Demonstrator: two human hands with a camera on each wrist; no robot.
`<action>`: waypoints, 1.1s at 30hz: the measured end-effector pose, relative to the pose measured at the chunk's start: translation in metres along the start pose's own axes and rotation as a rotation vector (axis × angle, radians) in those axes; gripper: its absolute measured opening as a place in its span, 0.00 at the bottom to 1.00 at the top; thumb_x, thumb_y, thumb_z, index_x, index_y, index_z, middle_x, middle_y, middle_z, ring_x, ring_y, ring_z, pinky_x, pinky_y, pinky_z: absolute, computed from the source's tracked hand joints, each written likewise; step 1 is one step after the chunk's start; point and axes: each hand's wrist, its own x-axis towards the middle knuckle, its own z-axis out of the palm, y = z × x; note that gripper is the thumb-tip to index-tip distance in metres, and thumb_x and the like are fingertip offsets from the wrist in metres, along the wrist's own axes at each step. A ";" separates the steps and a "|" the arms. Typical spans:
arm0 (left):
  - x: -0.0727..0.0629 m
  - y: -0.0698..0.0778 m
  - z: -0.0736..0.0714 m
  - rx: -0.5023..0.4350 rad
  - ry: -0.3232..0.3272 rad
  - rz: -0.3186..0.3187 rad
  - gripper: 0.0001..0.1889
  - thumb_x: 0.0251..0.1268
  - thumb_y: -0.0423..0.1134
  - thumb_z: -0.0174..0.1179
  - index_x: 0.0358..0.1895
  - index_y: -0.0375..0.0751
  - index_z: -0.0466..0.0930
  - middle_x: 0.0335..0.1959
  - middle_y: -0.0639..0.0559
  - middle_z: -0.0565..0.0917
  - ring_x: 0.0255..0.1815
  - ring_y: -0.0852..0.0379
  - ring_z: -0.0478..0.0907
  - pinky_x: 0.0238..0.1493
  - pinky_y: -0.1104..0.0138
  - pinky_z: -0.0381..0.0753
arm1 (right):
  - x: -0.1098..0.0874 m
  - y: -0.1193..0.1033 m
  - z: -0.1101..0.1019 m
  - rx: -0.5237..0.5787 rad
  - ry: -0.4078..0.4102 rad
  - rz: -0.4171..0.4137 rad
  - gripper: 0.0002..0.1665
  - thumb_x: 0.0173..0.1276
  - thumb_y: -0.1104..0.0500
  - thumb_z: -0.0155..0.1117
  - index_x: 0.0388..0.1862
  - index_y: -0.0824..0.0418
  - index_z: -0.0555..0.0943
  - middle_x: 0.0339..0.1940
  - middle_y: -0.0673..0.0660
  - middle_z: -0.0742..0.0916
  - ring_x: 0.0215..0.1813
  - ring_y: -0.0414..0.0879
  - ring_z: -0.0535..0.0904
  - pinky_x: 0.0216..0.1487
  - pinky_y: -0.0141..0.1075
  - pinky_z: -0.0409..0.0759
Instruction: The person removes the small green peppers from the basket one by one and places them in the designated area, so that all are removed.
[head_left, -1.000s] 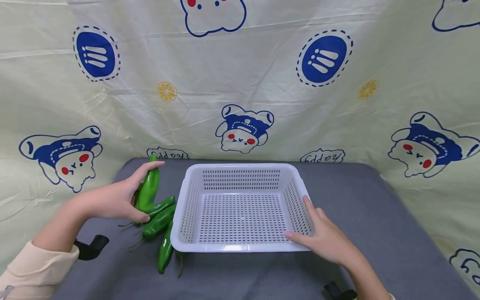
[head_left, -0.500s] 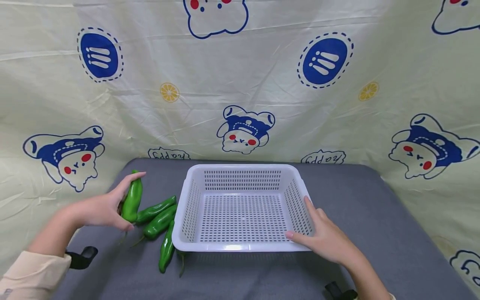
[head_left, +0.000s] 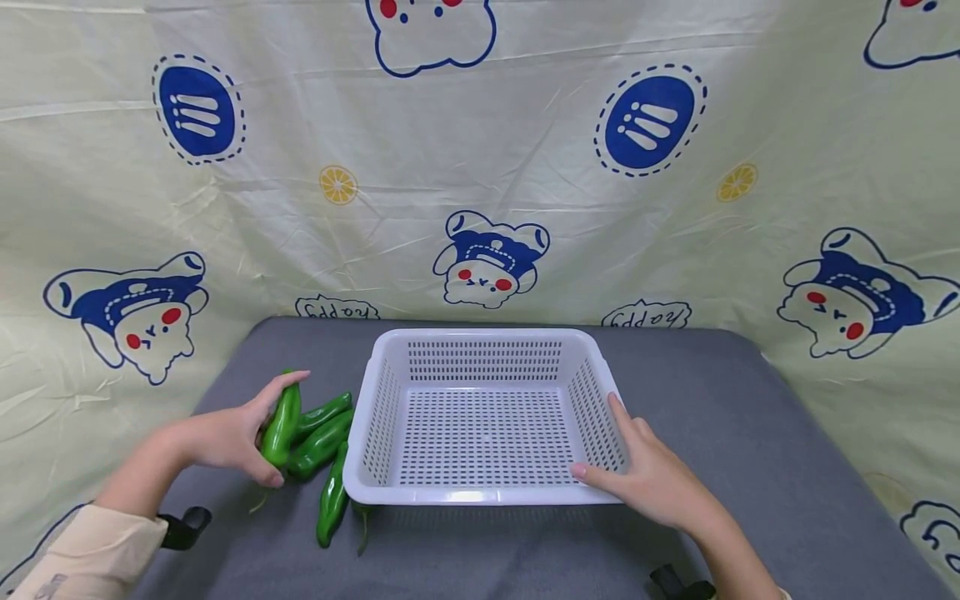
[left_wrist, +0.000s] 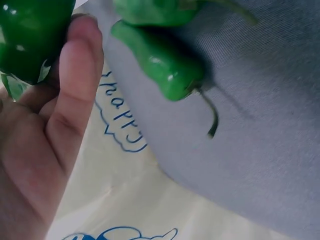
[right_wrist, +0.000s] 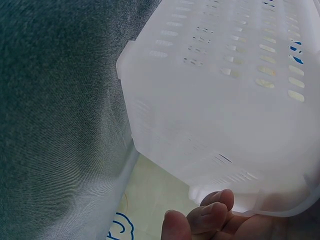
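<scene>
My left hand (head_left: 225, 437) holds a green chili pepper (head_left: 281, 427) nearly upright, thumb on the near side and a finger at its far end. In the left wrist view this glossy pepper (left_wrist: 32, 37) sits against the curled fingers. Beside it, more green peppers (head_left: 321, 448) lie on the cloth, one pointing toward the front edge; another is mostly hidden by the basket, its stem showing. My right hand (head_left: 648, 475) grips the near right corner of a white perforated plastic basket (head_left: 480, 497), thumb over the rim. From the right wrist, the fingers curl under the basket wall (right_wrist: 200, 115).
A grey cloth (head_left: 750, 467) covers the table. Behind it hangs a pale curtain (head_left: 525, 167) with blue cartoon prints. The basket stands mid-table, right of the peppers. Dark straps (head_left: 186, 527) show at both wrists.
My left hand, pepper in its grip, first shifted left, then came back right and lower, close to the lying peppers. My right hand and the basket have stayed put.
</scene>
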 end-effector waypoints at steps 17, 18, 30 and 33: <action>0.024 -0.018 0.033 -0.023 -0.067 -0.002 0.61 0.52 0.39 0.75 0.77 0.47 0.31 0.41 0.41 0.78 0.40 0.51 0.78 0.41 0.65 0.76 | -0.002 -0.001 0.000 0.005 -0.004 0.010 0.70 0.59 0.32 0.68 0.82 0.54 0.35 0.66 0.70 0.68 0.50 0.51 0.79 0.41 0.40 0.77; 0.023 -0.018 0.035 -0.012 -0.058 -0.011 0.62 0.51 0.39 0.75 0.78 0.48 0.32 0.39 0.42 0.79 0.39 0.52 0.77 0.40 0.65 0.75 | -0.002 -0.001 0.000 0.007 -0.005 0.009 0.70 0.59 0.32 0.68 0.82 0.54 0.35 0.66 0.70 0.68 0.50 0.51 0.79 0.41 0.40 0.77; 0.011 -0.002 0.040 0.235 0.186 -0.035 0.48 0.61 0.54 0.68 0.78 0.50 0.47 0.31 0.47 0.74 0.29 0.55 0.70 0.30 0.64 0.70 | -0.001 -0.006 -0.003 -0.168 0.010 0.005 0.65 0.61 0.24 0.58 0.83 0.54 0.40 0.60 0.68 0.74 0.45 0.50 0.77 0.32 0.37 0.71; 0.005 0.013 0.040 0.353 0.323 -0.041 0.42 0.67 0.53 0.62 0.78 0.51 0.49 0.46 0.39 0.77 0.43 0.44 0.76 0.38 0.52 0.77 | 0.000 -0.012 -0.006 -0.280 0.057 0.012 0.63 0.62 0.22 0.53 0.83 0.53 0.42 0.57 0.68 0.76 0.43 0.51 0.77 0.29 0.38 0.69</action>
